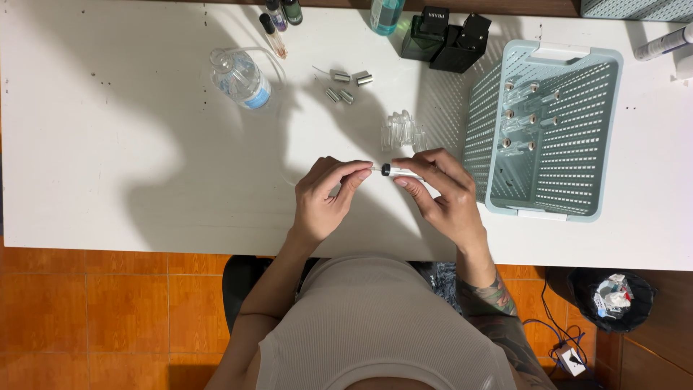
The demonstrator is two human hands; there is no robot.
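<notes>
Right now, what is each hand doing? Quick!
Left hand: fingers pinched shut on something tiny at the vial's dark tip; too small to tell what.
Right hand: shut on the small clear vial.

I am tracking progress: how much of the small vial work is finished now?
Done: several capped vials lie in the basket. In hand: right hand holds one vial, left hand at its tip. Left: clear vials and silver caps on the table.
</notes>
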